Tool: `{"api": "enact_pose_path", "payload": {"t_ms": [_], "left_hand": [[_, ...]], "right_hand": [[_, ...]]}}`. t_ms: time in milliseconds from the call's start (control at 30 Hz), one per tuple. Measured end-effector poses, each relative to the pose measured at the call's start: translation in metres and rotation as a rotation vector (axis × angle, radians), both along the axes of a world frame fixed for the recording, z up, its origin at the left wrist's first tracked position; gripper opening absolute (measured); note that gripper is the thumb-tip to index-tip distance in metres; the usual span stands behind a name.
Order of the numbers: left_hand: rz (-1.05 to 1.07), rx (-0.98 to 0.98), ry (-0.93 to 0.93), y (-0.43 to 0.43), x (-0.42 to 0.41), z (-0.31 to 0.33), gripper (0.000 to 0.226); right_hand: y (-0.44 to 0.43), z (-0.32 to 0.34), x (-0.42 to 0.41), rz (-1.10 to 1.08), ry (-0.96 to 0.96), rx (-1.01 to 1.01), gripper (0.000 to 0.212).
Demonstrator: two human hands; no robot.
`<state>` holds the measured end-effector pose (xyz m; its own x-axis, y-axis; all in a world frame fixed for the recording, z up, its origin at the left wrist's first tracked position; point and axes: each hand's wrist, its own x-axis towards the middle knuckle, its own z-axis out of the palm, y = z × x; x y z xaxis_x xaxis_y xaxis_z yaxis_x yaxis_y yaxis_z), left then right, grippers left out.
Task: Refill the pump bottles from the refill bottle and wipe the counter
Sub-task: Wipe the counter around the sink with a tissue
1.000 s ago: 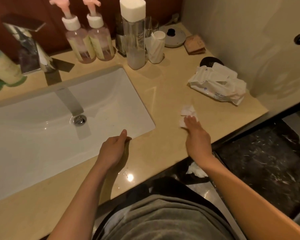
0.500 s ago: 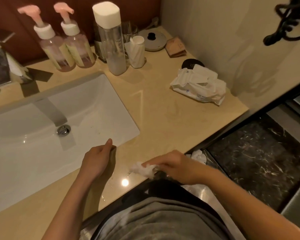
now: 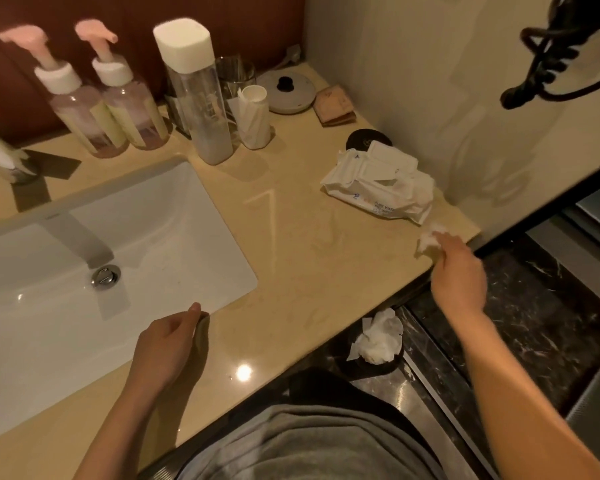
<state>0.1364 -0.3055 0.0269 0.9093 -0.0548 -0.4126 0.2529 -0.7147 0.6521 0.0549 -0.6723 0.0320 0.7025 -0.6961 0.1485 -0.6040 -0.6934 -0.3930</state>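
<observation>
Two clear pump bottles with pink pump heads, one on the left (image 3: 80, 112) and one on the right (image 3: 132, 109), stand at the back of the beige counter (image 3: 291, 244). Beside them stands the tall clear refill bottle (image 3: 201, 98) with a white cap. My right hand (image 3: 456, 271) presses a small crumpled white tissue (image 3: 428, 241) onto the counter near its right front corner, just below the wet-wipe pack (image 3: 381, 188). My left hand (image 3: 167, 344) rests on the counter at the sink's front right corner, fingers loosely curled and holding nothing.
A white sink (image 3: 84, 271) fills the left side, with a faucet (image 3: 0, 157) at its back. A glass, a wrapped cup (image 3: 255, 116), a round lid (image 3: 288, 90) and a small packet (image 3: 335, 103) crowd the back right. A bin with used tissue (image 3: 378, 337) sits below the counter edge.
My right hand swept the tissue from the counter's middle to the front edge near my body, then out to the right front corner. My left hand stayed in place.
</observation>
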Motion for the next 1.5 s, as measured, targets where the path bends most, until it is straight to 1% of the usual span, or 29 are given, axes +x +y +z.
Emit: {"api": "enact_pose_path", "payload": {"t_ms": [67, 133, 333, 400, 500, 567, 667, 700, 767, 833, 900, 933, 967, 1000, 1033, 1067, 1100, 1167, 1233, 1300, 1333, 1400, 1500], "left_hand": [[-0.006, 0.01, 0.011, -0.002, 0.001, 0.0, 0.041], [-0.016, 0.003, 0.019, -0.006, 0.0, 0.001, 0.04], [-0.05, -0.074, -0.008, -0.034, 0.004, 0.005, 0.038], [-0.05, -0.112, -0.028, -0.049, 0.008, 0.007, 0.04], [-0.043, -0.16, 0.002, -0.07, 0.015, 0.009, 0.045], [-0.052, -0.173, 0.03, -0.079, 0.018, 0.007, 0.048], [-0.071, -0.172, 0.066, -0.088, 0.017, 0.002, 0.051], [-0.072, -0.164, 0.075, -0.089, 0.015, 0.0, 0.052], [-0.081, -0.136, 0.073, -0.088, 0.012, -0.005, 0.053], [-0.092, -0.119, 0.074, -0.085, 0.01, -0.009, 0.054], [-0.087, -0.118, 0.074, -0.084, 0.009, -0.01, 0.056], [-0.081, -0.118, 0.073, -0.084, 0.01, -0.01, 0.054], [-0.077, -0.117, 0.07, -0.084, 0.01, -0.01, 0.05], [-0.073, -0.117, 0.067, -0.085, 0.01, -0.01, 0.048], [-0.072, -0.118, 0.063, -0.085, 0.01, -0.01, 0.047], [-0.07, -0.117, 0.059, -0.085, 0.01, -0.01, 0.046], [-0.065, -0.114, 0.057, -0.085, 0.009, -0.01, 0.046], [-0.063, -0.113, 0.058, -0.085, 0.008, -0.009, 0.047], [-0.07, -0.116, 0.061, -0.085, 0.009, -0.009, 0.046], [-0.077, -0.116, 0.066, -0.085, 0.009, -0.008, 0.048], [-0.078, -0.115, 0.068, -0.085, 0.009, -0.008, 0.048], [-0.087, -0.108, 0.064, -0.084, 0.008, -0.009, 0.049], [-0.107, -0.094, 0.06, -0.084, 0.008, -0.008, 0.049]], "right_hand": [[0.001, -0.024, 0.001, 0.044, 0.068, 0.029, 0.043], [0.004, -0.035, 0.002, 0.063, 0.079, 0.073, 0.043], [0.012, -0.041, 0.009, 0.104, 0.076, 0.074, 0.044], [0.02, -0.042, 0.012, 0.126, 0.063, 0.074, 0.044], [0.036, -0.047, 0.017, 0.19, 0.07, 0.07, 0.044], [0.053, -0.05, 0.016, 0.277, 0.05, 0.059, 0.046], [0.082, -0.053, 0.01, 0.45, -0.11, 0.09, 0.043], [0.089, -0.054, 0.008, 0.518, -0.143, 0.071, 0.042], [0.101, -0.054, 0.006, 0.664, -0.134, 0.013, 0.043], [0.113, -0.051, 0.004, 0.795, -0.116, 0.032, 0.048], [0.119, -0.043, 0.003, 0.932, -0.084, 0.044, 0.044], [0.117, -0.038, 0.004, 0.999, -0.071, 0.044, 0.042], [0.113, -0.033, 0.005, 1.048, -0.051, 0.071, 0.041], [0.107, -0.026, 0.007, 1.06, -0.03, 0.146, 0.035], [0.099, -0.011, 0.01, 1.011, 0.0, 0.266, 0.026], [0.091, 0.001, 0.013, 0.92, 0.032, 0.419, 0.024], [0.084, 0.015, 0.015, 0.798, 0.035, 0.584, 0.027], [0.065, 0.036, 0.016, 0.539, -0.055, 0.795, 0.028], [0.041, 0.046, 0.013, 0.294, -0.258, 0.849, 0.027], [0.013, 0.042, 0.01, 0.091, -0.386, 0.651, 0.025], [-0.002, 0.034, 0.009, 0.013, -0.404, 0.512, 0.024], [-0.029, 0.014, 0.006, -0.074, -0.363, 0.294, 0.026], [-0.05, -0.007, 0.008, -0.054, -0.223, 0.137, 0.03]]}}
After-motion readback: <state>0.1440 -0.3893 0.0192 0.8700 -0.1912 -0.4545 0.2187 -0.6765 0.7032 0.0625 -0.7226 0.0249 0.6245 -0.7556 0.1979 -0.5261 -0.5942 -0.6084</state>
